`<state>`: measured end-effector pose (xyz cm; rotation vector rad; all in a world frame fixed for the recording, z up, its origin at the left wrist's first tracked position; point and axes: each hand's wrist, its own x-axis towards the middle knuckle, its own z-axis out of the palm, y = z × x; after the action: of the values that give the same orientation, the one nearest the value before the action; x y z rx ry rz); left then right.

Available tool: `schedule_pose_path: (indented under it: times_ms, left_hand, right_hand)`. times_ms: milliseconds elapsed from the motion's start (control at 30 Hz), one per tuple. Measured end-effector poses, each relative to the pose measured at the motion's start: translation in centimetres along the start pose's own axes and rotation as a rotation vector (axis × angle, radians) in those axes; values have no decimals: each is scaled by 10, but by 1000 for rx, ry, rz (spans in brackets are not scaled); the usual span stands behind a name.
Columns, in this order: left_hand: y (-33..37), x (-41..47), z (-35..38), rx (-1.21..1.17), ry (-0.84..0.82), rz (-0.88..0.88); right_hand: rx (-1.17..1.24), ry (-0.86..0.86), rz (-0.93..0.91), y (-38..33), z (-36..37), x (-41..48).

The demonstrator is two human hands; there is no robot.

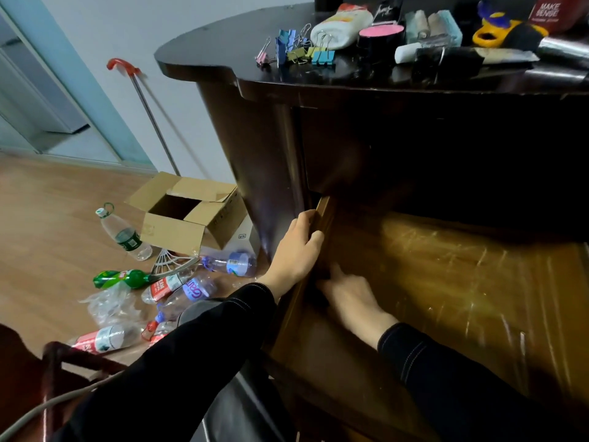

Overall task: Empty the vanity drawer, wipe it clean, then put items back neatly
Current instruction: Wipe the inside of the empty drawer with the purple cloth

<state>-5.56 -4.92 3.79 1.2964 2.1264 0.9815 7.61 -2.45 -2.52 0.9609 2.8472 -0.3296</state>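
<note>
The drawer (446, 282) is being held pulled out below the dark vanity top (223, 43). Its scratched wooden floor is being shown bare, with no items lying on the part in view. Its left side wall (323, 215) is being gripped by the left hand (296, 250), fingers curled over the top edge. The right hand (347, 291) is being kept low inside the drawer, just beside that same wall, with 1 finger stretched toward the corner. Something dark is showing under its other fingers, but it cannot be told whether a cloth is being held there or only shadow is being seen.

The drawer's things are being kept on the vanity top: a cluster of binder clips (296, 51), a white tube (341, 25), a black jar (381, 35) with a pink lid, and more crowded toward the right edge.

Of the 3 steps, the emptying is being judged as done. The wiping is being judged as the step in hand, or about to begin, at the left corner. The putting back is being judged as wholly left to do.
</note>
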Motion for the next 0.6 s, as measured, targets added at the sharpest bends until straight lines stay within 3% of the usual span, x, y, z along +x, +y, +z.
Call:
schedule_pose_path:
  times_ms: [133,267,467,600]
  left_hand:
    - [-7,2,2,62,7,21]
    - [-7,2,3,87,26,23]
    - [-6,3,1,68,43,5]
    - [-6,2,2,59,66,-8]
  right_hand:
    - [44,-84,-5,1,2,-4]
    - [123,-12,122,7,-4,-1]
    - [104,-65,-146,-3,19,-24]
    - [103,-14,71,11,3,-8]
